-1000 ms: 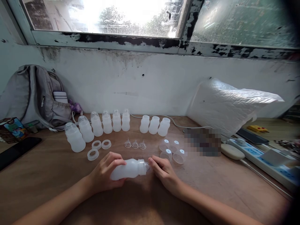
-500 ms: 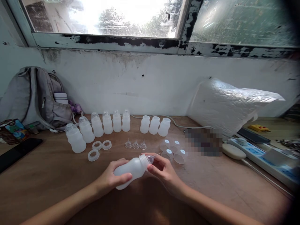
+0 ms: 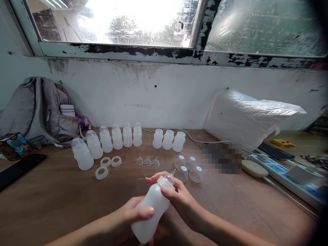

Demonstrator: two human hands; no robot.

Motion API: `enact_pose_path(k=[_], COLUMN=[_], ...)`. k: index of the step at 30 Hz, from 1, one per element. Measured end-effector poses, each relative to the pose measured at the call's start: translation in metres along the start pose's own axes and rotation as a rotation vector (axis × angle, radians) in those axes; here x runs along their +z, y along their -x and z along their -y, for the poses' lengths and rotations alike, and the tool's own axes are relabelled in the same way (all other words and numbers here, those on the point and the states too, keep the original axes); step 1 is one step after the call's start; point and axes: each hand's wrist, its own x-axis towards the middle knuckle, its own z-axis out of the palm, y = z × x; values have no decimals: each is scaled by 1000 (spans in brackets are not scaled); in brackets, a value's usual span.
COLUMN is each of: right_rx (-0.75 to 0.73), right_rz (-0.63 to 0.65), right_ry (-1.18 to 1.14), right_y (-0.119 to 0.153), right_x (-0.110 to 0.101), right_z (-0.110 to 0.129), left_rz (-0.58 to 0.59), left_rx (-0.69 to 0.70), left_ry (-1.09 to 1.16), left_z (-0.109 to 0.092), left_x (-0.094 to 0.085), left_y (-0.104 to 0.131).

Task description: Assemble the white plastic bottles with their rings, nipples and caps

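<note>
My left hand (image 3: 135, 215) is wrapped round the body of a frosted white bottle (image 3: 151, 212), which tilts up to the right. Around the bottle's neck are the fingers of my right hand (image 3: 176, 196), beside a clear nipple (image 3: 169, 177) seated on the mouth. Three white rings (image 3: 101, 173) lie on the table to the left. Three more nipples (image 3: 147, 161) stand in a row beyond my hands. Several clear caps (image 3: 195, 175) sit just past my right hand. Three open bottles (image 3: 168, 140) are near the wall.
Several capped bottles (image 3: 83, 155) stand at the back left, near a grey backpack (image 3: 23, 106) and a black phone (image 3: 20, 169). At the right are a silvery white bag (image 3: 238, 119), a power strip (image 3: 284, 177) and a cable.
The held bottle has tipped more upright, and its base has come nearer to me. My left hand has moved down with it. The fingers of my right hand now reach further round the neck.
</note>
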Motion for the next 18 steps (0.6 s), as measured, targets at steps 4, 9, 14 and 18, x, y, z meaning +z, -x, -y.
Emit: enact_pose_path(k=[4, 9, 14, 18], right_rx=[-8, 81, 131, -16], right_rz=[-105, 34, -130, -225], right_ry=[50, -256, -220, -171], right_y=[1, -2, -15, -24], right_x=[4, 11, 17, 14], right_z=[-2, 13, 20, 9], left_rz=[-228, 92, 60, -249], left_rx=[272, -15, 96, 422], left_ry=[-360, 263, 408, -100], left_z=[0, -3, 2, 3], left_x=[-2, 5, 12, 4], left_y=[-3, -3, -16, -26])
